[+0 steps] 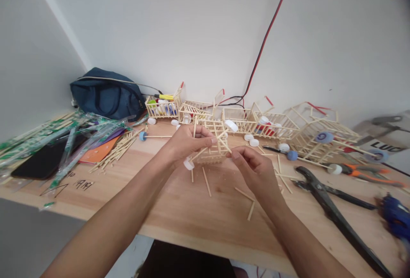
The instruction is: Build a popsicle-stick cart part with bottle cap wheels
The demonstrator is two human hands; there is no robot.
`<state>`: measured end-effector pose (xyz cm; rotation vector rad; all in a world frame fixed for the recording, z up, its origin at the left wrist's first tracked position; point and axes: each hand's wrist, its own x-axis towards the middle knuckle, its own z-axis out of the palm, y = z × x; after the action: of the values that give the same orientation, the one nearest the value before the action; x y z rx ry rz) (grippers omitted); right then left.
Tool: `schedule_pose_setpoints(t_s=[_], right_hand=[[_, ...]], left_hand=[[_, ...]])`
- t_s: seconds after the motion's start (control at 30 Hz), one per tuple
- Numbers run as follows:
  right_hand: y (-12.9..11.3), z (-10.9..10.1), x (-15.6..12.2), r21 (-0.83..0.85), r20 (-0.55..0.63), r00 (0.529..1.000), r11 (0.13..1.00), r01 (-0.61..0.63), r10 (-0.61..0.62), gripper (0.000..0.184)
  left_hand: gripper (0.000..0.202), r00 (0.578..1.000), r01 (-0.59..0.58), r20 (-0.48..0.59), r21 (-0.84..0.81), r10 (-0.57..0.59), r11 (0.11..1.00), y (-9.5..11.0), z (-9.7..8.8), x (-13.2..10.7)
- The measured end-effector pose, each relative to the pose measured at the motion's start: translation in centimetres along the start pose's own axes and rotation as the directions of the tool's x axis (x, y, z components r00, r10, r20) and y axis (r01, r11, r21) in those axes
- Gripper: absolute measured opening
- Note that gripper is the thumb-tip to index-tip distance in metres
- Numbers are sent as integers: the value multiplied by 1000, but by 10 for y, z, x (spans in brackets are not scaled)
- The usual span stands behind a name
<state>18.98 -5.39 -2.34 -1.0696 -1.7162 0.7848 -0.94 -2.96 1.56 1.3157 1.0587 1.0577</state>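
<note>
Above the middle of the table, my left hand (pixel 196 138) is closed around a small cart frame of wooden sticks (pixel 215 155). White bottle caps serve as its wheels, one cap (pixel 230 125) at the upper right and another cap (pixel 188 164) below my left hand. Thumb and fingertips of my right hand (pixel 251 165) pinch the end of a thin wooden stick (pixel 225 143), which slants up to the left against the frame. My palm hides part of the frame. Several loose cut sticks (pixel 206 181) lie on the tabletop below.
Finished stick carts (pixel 275 126) with cap wheels line the wall. Pliers (pixel 333 201), orange-handled pliers (pixel 361 171) and a blue glue gun (pixel 397 216) lie at right. On the left are a blue bag (pixel 107 94), a black phone (pixel 40 156), plastic wrappers and a stick pile (pixel 117 150).
</note>
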Motion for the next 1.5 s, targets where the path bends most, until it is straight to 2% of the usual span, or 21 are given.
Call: schedule_pose_setpoints(t_s=[0.43, 0.8, 1.0, 1.5], right_hand=[[-1, 1, -2, -77, -30, 998, 996, 54, -57, 19], [0, -1, -2, -96, -24, 998, 994, 59, -62, 20], [-2, -1, -2, -106, -33, 997, 992, 61, -65, 20], [-2, -1, -1, -136, -35, 997, 988, 70, -76, 19]], left_hand=[[23, 1000, 8, -14, 46, -7, 999, 2, 1, -1], [20, 999, -34, 17, 50, 33, 998, 0, -1, 0], [24, 999, -24, 24, 31, 23, 999, 1, -1, 0], [20, 999, -23, 27, 38, 22, 999, -1, -2, 0]])
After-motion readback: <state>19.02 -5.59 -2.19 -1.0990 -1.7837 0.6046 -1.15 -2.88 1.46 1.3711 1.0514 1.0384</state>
